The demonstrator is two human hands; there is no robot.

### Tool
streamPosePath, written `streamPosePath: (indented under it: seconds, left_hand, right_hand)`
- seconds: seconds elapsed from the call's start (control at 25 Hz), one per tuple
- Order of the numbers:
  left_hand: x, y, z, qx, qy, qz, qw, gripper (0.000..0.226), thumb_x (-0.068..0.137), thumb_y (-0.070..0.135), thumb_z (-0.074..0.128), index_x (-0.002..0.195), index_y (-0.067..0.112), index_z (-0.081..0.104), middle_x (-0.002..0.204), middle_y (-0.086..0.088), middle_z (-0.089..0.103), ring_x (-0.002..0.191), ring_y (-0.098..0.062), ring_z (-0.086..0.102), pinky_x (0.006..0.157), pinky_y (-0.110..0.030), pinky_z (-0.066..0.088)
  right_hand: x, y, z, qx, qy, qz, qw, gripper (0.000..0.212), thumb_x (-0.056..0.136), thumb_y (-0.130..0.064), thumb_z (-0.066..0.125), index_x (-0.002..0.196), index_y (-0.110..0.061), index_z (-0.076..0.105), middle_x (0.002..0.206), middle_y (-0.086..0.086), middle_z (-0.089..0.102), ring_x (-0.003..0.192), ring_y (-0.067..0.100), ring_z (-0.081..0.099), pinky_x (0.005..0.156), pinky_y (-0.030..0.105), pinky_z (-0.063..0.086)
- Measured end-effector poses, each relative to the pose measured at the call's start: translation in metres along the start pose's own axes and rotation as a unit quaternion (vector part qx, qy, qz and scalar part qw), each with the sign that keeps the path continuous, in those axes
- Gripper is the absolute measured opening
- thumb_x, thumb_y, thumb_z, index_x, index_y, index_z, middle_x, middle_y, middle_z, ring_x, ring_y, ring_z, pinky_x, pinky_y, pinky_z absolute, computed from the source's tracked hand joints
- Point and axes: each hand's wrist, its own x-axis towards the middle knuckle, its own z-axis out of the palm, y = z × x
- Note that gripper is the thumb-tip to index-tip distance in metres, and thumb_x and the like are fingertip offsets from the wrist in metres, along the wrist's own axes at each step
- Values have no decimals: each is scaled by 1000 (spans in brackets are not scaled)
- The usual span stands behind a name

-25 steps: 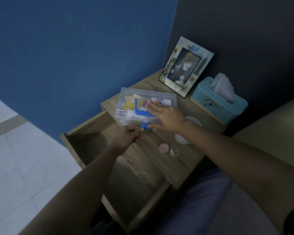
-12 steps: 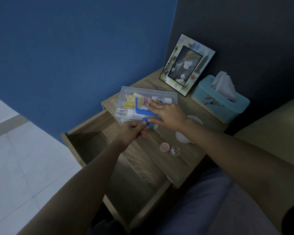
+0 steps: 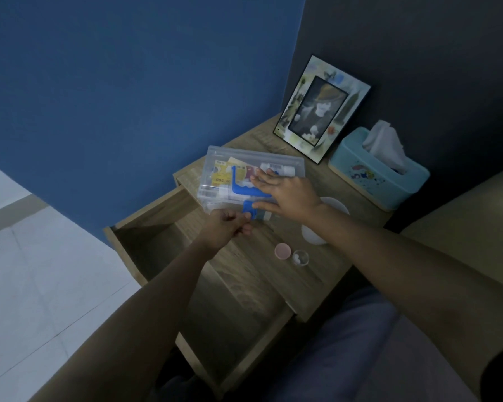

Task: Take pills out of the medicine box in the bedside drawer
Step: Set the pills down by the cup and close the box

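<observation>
A clear plastic medicine box [image 3: 215, 172] with a blue handle lies on the bedside table top [image 3: 244, 256], above the open wooden drawer [image 3: 157, 245]. Packets and a white bottle show through its lid. My right hand [image 3: 285, 195] lies flat on the lid, fingers spread. My left hand [image 3: 230, 227] pinches the blue latch [image 3: 249, 213] at the box's front edge. A small clear cup holding white pills [image 3: 300, 257] and a pink cap [image 3: 282, 251] sit on the table nearer to me.
A picture frame [image 3: 321, 108] leans on the dark wall at the back. A teal tissue box [image 3: 378, 172] stands at the right. A white round dish [image 3: 314, 236] lies under my right forearm. The bed edge [image 3: 476, 204] is at the right, tiled floor at the left.
My left hand has closed its fingertips on the blue latch. My right hand has stayed on the lid. The view has shifted slightly.
</observation>
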Motion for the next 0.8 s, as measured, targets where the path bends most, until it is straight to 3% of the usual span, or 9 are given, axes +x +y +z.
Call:
streamPosePath:
  seconds: [0.2,0.32,0.6,0.8]
  left_hand:
    - [1,-3,0,57,11,32,998,16,89,14,60,78,5,67,73,-9,67,65,-9,65,71,-24,55]
    - [6,-7,6,134,66,57,987,21,89,15,60,78,-1,68,71,-12,65,69,-20,62,75,-36,53]
    - [13,-5,10,239,115,83,961,21,89,15,59,81,-2,68,77,-19,67,71,-23,58,72,-35,48]
    - [-15,-2,-5,363,114,134,915,16,88,17,61,97,6,69,91,-9,71,75,-6,57,67,-10,37]
  right_hand:
    - [2,-2,0,-23,-7,4,1000,63,93,-52,41,146,-20,28,157,-1,25,142,19,30,96,37,45]
    - [1,-3,1,-45,-11,9,999,65,94,-54,38,148,-21,23,158,-3,22,143,16,28,93,37,46]
    - [2,-5,1,-48,-12,15,999,65,94,-53,38,148,-20,23,158,-2,21,142,18,29,91,38,48]
    - [1,-6,-3,-45,-29,21,998,66,93,-55,38,148,-19,24,158,-2,22,143,18,29,94,38,46]
